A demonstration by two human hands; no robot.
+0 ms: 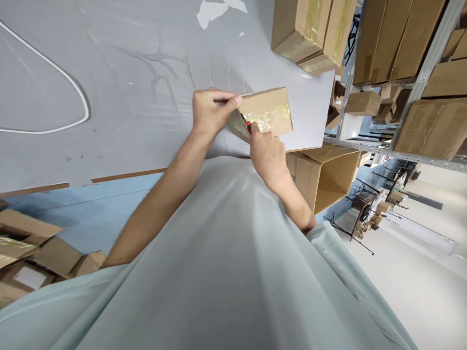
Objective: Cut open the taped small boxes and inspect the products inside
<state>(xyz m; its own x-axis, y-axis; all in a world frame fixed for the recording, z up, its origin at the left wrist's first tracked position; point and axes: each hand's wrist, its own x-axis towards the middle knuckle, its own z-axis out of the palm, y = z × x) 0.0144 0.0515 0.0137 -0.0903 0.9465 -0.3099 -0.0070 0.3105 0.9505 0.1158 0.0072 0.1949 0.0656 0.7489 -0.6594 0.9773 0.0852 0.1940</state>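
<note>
The table (pixel 120 126) is spreading beneath the work, its smooth grey top wrinkling in places; that slickness could be letting anything lightly held skid under a push. Beyond the table's near edge, an open carton (pixel 337 180) is gaping on the right. On the table's far right, a pair of taped cartons (pixel 308 36) is standing apart from the work, so a bump there is seeming unlikely.

The small box (pixel 260 101) is resting on the table close to the near edge, in front of the person's body. If the pull toward the body is growing too strong, the box could be sliding to that edge and tipping over it.

The right hand (pixel 268 153) is closing round a red-and-black tool, while the left hand (pixel 211 109) is pinching the box's far left corner between thumb and fingers. Since only that one corner is being gripped, the box could be pivoting under sideways force.

Shiny tape (pixel 279 113) is running across the box's face; it could be snagging the edge and making it jump. The tool (pixel 249 127), probably a cutter, is pointing its dark tip toward the left thumb: a sudden slip could be nicking it, and pressing too deep could be scoring whatever the box is holding.
</note>
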